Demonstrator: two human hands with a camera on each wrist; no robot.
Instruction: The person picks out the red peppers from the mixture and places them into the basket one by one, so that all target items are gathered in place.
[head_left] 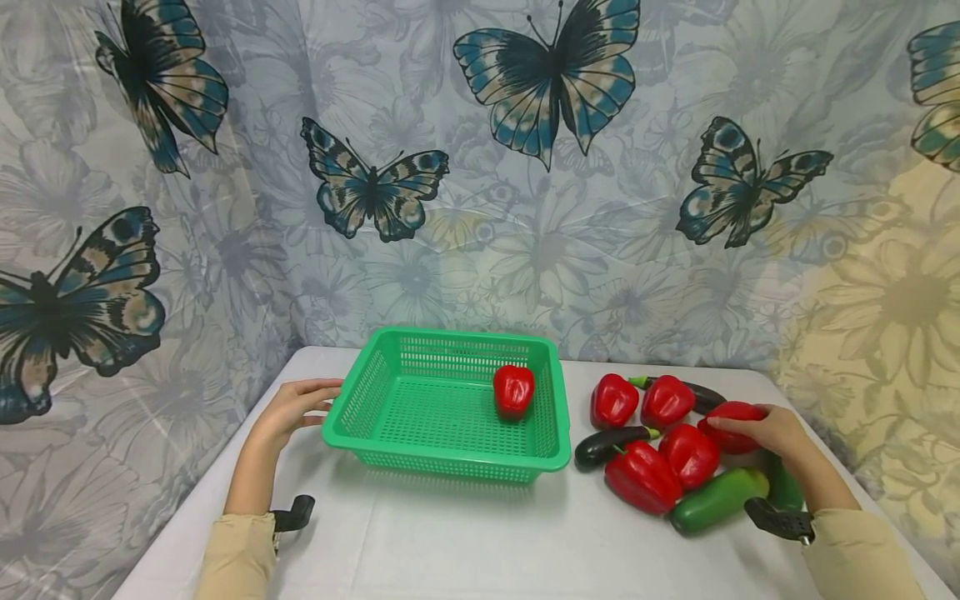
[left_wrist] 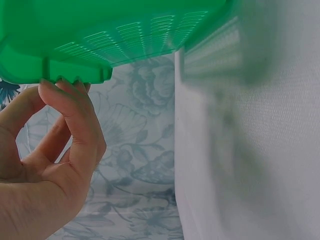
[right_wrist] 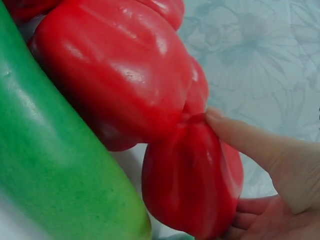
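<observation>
At the right of the table, my right hand (head_left: pixel 776 429) grips a red bell pepper (right_wrist: pixel 190 180), thumb near its stem end and fingers around its far side. More red bell peppers lie close by, one (head_left: pixel 689 456) right beside the held one. My left hand (head_left: pixel 296 407) is at the left end of a green plastic basket (head_left: pixel 442 462). In the left wrist view, its bent fingertips touch the edge of the rim (left_wrist: pixel 75 72) without wrapping round it. Inside the basket, toward its right end, sits a single red bell pepper (head_left: pixel 513 392).
Around the peppers lie a dark eggplant (head_left: pixel 607 446), another eggplant (head_left: pixel 705 397) behind, and a long green vegetable (head_left: pixel 716 502) with a yellowish end. A second green vegetable (head_left: pixel 783 483) is partly hidden by my right arm. A butterfly-print cloth (head_left: pixel 562 275) hangs behind the white table (head_left: pixel 450 533).
</observation>
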